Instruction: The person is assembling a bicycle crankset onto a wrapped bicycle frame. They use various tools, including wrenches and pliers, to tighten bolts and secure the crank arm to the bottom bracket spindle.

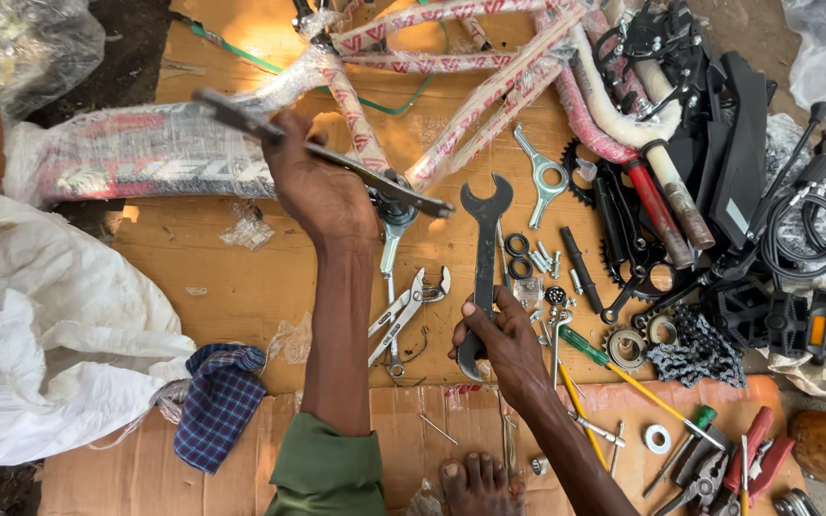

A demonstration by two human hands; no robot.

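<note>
My left hand (315, 188) grips a long flat metal spanner (241, 119) that lies across the plastic-wrapped red and white bicycle frame (356, 115); its far end sits at the frame's bottom bracket (394, 203). My right hand (501, 339) holds the lower end of a large dark open-ended wrench (485, 248), which lies upright on the cardboard with its jaws pointing away from me. Silver pliers (403, 308) lie between the two hands.
Cardboard sheets (241, 277) cover the ground. Bolts, rings, a chain (700, 354), sprockets, pedals (786, 320), screwdrivers (623, 373) and red-handled pliers (752, 459) lie at the right. A white sack (50, 334) and checked cloth (217, 401) sit at the left. A bare foot (475, 483) rests at the bottom.
</note>
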